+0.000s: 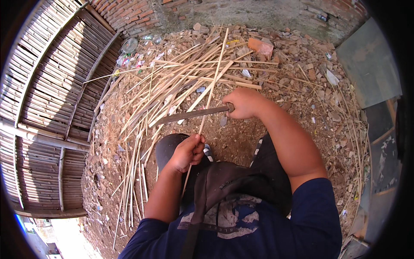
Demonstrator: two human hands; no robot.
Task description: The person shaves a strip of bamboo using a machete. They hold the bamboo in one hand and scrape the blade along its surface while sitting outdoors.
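My left hand (189,152) is closed around a long, thin bamboo strip (214,82) that runs from my lap up over the heap ahead. My right hand (244,103) grips the handle of a machete (192,115) with a dark, long blade. The blade points left and lies across the strip, a little beyond my left fist. Whether its edge touches the strip I cannot tell. Past the blade, a loose pile of split bamboo strips (181,82) covers the ground, pointing many ways.
A bamboo-slat wall (56,64) stands at the left, a brick wall (129,17) at the back. Rubble and a large orange brick piece (260,47) lie by the pile. Grey panels (368,64) lean at the right. More strips (133,181) lie left of my leg.
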